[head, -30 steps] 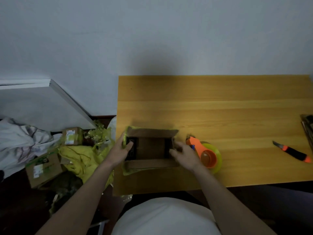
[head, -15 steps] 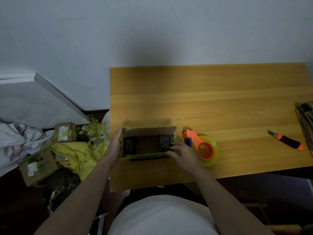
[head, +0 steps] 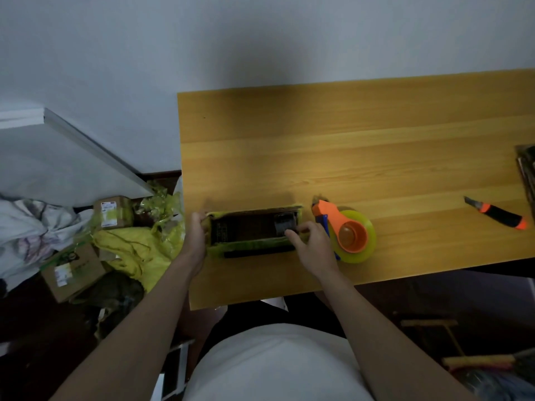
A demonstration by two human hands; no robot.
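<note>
An open cardboard box (head: 252, 227) with yellow-green tape on its edges lies on the wooden table (head: 362, 157) near the front left corner. Dark items lie inside it at both ends. My left hand (head: 197, 238) grips the box's left end, thumb over the rim. My right hand (head: 312, 244) holds the box's right front corner, fingers curled over the rim next to a dark item inside. An orange tape dispenser (head: 347, 233) with a yellow-green roll stands just right of my right hand.
An orange and black utility knife (head: 498, 212) lies at the right of the table, a dark stack (head: 528, 172) at the right edge. On the floor to the left are small cardboard boxes (head: 72, 270), yellow-green wrapping (head: 136, 250) and cloth.
The front flap that lay out toward me now stands up along the box. My right hand moved from the right flap to the box's right front corner. The view shifted.
</note>
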